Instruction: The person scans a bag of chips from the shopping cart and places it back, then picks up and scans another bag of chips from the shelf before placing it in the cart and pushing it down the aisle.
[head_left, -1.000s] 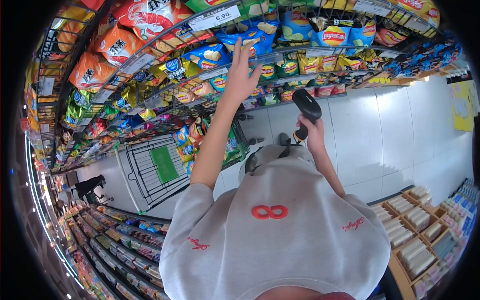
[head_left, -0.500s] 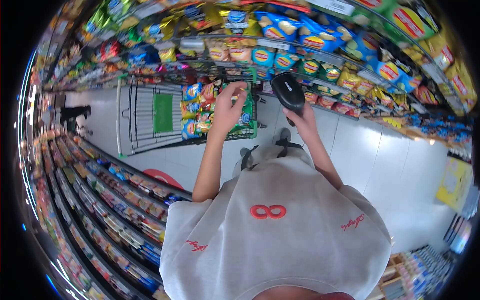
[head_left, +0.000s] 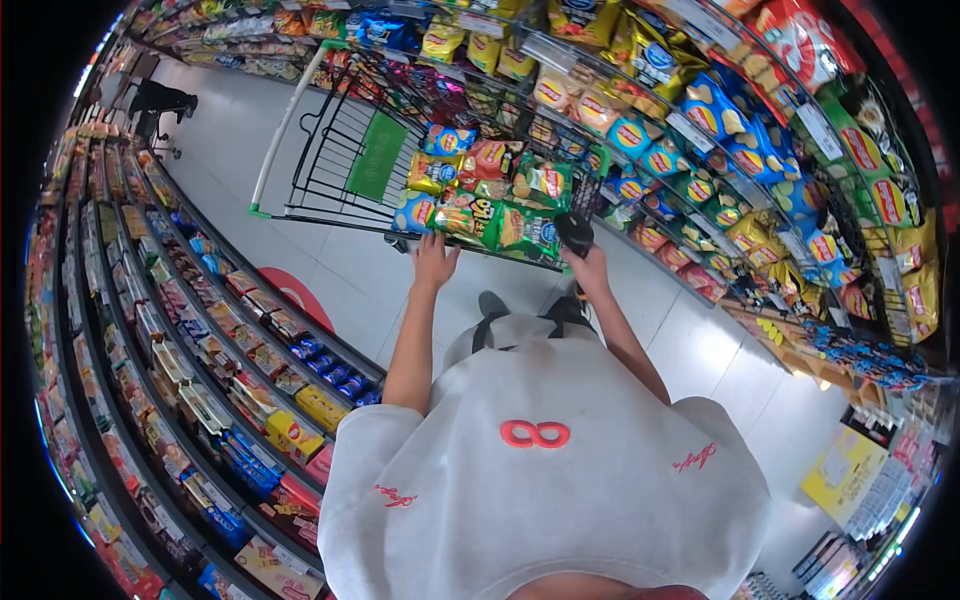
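My left hand reaches forward with its fingers apart and rests against the near rail of a black wire shopping cart. The cart's near end is piled with chip bags in green, red, blue and yellow. My right hand is closed around a black handheld barcode scanner, held at the cart's right near corner beside the bags. Both arms stretch out from my grey sweatshirt.
Snack shelves full of chip bags line the right of the aisle. Low shelves of small packaged goods run along the left. The white tiled floor lies between them. A person in dark clothes stands far down the aisle.
My left hand came down from the high chip shelf to the cart's near rail. My view turned from the shelf toward the cart. The scanner stayed in my right hand and dropped lower.
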